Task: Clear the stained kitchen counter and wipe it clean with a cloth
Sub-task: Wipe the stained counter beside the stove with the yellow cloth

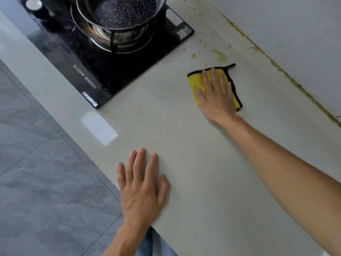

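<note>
So the cloth is pressed flat under the spread right hand; stains lie just beyond its fingertips, left hand is splayed on the surface.

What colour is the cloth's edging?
Black edging on a yellow cloth, under the right hand; head view.

Grey marbled floor tiles fill the lower left of the frame. A pale wall spans the upper right, with a grimy dark seam along its base. Light glares off the glossy surface at centre left.
</note>
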A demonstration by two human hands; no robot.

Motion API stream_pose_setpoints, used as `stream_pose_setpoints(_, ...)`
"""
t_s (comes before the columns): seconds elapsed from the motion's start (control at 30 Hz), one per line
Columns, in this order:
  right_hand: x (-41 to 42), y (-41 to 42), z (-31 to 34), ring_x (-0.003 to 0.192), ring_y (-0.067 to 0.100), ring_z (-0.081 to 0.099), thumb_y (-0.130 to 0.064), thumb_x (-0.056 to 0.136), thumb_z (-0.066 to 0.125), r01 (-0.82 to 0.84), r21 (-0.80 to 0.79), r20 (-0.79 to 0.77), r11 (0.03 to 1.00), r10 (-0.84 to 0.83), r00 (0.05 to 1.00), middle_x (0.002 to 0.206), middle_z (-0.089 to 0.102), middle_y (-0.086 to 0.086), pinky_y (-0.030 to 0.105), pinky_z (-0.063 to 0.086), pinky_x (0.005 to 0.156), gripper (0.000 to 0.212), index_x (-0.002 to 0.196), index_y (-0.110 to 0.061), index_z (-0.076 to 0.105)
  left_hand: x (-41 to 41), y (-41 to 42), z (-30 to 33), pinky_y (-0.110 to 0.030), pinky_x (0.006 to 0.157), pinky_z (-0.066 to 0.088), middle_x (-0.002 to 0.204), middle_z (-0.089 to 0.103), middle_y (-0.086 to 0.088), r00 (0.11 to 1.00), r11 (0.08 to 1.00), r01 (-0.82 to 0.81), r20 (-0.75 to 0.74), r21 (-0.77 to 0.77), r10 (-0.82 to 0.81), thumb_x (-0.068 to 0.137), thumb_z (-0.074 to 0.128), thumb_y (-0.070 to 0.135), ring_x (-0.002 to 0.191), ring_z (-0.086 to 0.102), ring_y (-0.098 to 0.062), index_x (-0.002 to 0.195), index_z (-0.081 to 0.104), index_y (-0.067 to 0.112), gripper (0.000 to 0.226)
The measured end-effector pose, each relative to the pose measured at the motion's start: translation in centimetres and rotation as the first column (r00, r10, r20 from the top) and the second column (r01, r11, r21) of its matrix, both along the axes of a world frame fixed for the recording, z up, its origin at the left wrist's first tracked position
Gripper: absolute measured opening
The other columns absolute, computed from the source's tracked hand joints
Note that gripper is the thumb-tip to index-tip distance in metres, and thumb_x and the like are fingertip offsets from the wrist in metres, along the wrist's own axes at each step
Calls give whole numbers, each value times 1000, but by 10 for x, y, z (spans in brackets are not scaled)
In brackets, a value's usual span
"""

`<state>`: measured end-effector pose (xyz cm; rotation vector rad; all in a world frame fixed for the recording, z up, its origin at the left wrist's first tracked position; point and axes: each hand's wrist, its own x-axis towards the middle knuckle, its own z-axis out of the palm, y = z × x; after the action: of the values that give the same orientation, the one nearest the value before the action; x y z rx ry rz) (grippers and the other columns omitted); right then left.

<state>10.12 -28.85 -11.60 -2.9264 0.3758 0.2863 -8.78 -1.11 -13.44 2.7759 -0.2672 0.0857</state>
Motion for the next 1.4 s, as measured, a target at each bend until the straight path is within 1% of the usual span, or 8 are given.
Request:
stream_pose_setpoints(0.17,52,53,-2,161,28,-9,-56,106,17,33,39,10,999,-33,999,175,-6,5,52,-6,128,69,167,-26,1,0,0,1,-61,126,21,161,46,-16,999,1000,15,-30,4,-15,93,55,41,154,36,-38,146,61,14,60)
stream_pose_setpoints(0.4,-25,92,-3,162,22,-1,-59,105,23,-186,45,51,982,183,982,175,4,-1,47,0,129,69,167,-30,12,42,10,13,-53,122,23,162,38,-6,983,984,162,-78,-79,-168,92,57,43,152,34,-33,147,53,26,58)
stream_pose_setpoints(0.53,-48,48,1,161,18,4,-67,102,24,21,-12,27,1000,-21,999,175,7,-5,44,9,129,72,166,-36,12,139,7,20,-58,127,18,166,33,-7,919,922,384,-80,-49,-387,100,45,48,157,26,-34,155,44,25,60)
stream_pose_setpoints(0.67,-34,23,4,161,18,3,-70,99,20,203,-55,11,978,-203,979,175,4,-5,45,8,129,76,166,-35,10,203,6,8,-62,127,17,169,30,-9,784,783,619,-101,65,-612,102,45,46,159,22,-35,157,42,21,60)
stream_pose_setpoints(0.97,90,-6,0,161,20,-9,-63,105,18,453,4,11,892,-453,892,175,-7,-1,46,-4,129,72,166,-30,0,209,5,-5,-63,128,12,170,29,-10,748,748,663,-59,31,-661,99,47,44,161,19,-36,155,45,19,61)
stream_pose_setpoints(1.07,114,15,-1,161,24,-4,-59,106,21,377,-8,59,926,-376,925,175,-1,3,48,-1,129,71,167,-27,5,210,5,-8,-62,128,11,171,29,-9,754,754,656,-35,24,-656,99,50,45,161,19,-35,155,45,19,62)
stream_pose_setpoints(1.2,56,22,-2,161,19,1,-64,103,19,43,-45,46,998,-41,998,175,4,-3,47,8,130,73,167,-30,9,211,7,-9,-62,128,13,171,29,-10,752,751,660,-21,21,-659,98,52,45,161,21,-35,155,46,18,64)
stream_pose_setpoints(1.4,65,-51,2,161,12,-5,-64,104,18,188,-25,8,982,-188,982,175,-4,-9,43,2,130,70,166,-35,2,210,5,-12,-64,127,16,172,27,-10,753,753,658,-16,4,-658,96,55,46,161,21,-35,155,49,17,65)
